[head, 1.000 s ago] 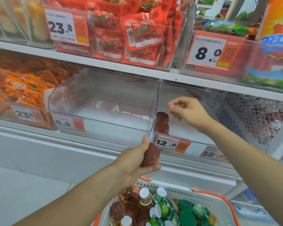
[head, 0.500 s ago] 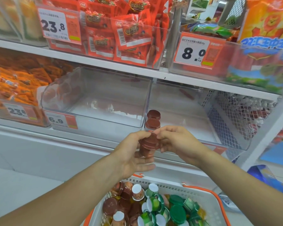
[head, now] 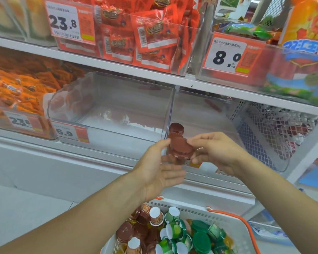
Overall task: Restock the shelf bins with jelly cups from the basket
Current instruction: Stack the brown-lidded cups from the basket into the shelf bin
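- Handover is the weak point: a brown-lidded jelly cup [head: 180, 149] sits between the two hands just in front of the bins, and with only fingertips on it, it could slip and fall toward the floor or back into the basket.
- Right hand [head: 217, 153] pinches the cup's lid edge between thumb and curled fingers; left hand [head: 158, 167] has its fingers spread nearly straight beneath, thumb touching the cup's side, so it supports rather than clamps.
- Stacking looks like another risk: a cup set carelessly against the brown cups in the bin [head: 176, 128] could topple them.
- Sorting could go wrong too, I judge, since the basket mixes colours and a green cup could end up in the brown cups' bin.
- Right clear bin [head: 206, 114] holds what look like two brown-lidded cups against its left wall; its remaining floor shows nothing else.
- Left clear bin [head: 110, 107], tagged 6.9, shows no cups inside.
- White basket [head: 233, 226] with orange trim, below the hands, holds many jelly cups: brown-lidded ones [head: 125, 231] to the left, green-lidded ones [head: 200, 241] to the right, a few showing white lids.
- Upper bin [head: 187, 43] holds red snack packets; orange packets [head: 17, 85] fill the bin far left.
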Demonstrator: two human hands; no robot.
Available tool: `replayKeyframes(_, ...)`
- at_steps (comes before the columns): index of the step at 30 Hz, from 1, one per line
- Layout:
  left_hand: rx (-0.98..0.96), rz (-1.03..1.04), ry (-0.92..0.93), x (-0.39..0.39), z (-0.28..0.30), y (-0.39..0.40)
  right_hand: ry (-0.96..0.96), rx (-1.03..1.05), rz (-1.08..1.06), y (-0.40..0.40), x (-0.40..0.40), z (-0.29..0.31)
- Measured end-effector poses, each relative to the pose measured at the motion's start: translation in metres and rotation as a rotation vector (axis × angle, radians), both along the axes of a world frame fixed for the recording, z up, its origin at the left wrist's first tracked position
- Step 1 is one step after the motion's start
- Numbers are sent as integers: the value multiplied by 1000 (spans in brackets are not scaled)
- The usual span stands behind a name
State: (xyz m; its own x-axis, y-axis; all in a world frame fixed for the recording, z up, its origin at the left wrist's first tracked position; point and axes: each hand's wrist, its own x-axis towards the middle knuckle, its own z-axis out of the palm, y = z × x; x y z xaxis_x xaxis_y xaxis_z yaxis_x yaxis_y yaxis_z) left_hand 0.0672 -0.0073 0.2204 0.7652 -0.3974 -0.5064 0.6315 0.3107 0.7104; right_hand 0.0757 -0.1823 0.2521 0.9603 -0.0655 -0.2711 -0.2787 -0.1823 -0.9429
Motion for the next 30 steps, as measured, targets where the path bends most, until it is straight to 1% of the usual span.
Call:
replayKeyframes(3,108,-15,9,4,-3,4,-56,133,-131,-10,23,7)
replayKeyframes(6,163,-24,-9,7,-10,5,-89,251,-280,-23,62,4)
replayKeyframes(9,193,-33,-25,10,-14,3,-42,384,-352,-34,107,-7)
replayKeyframes(11,194,-24,-38,12,-15,1,-11,412,-372,-36,134,-14)
replayKeyframes(12,190,-16,-46,12,-16,0,3,383,-384,-36,146,-17)
replayKeyframes(16,203,62,-99,19,-22,-4,78,110,-431,-38,182,-32)
replayKeyframes(20,236,125,-166,27,-25,-6,176,-117,-401,-45,204,-56)
replayKeyframes(23,250,155,-169,31,-26,-6,195,-137,-373,-42,204,-61)
replayKeyframes(30,308,148,-143,31,-32,-6,136,-162,-280,-42,202,-66)
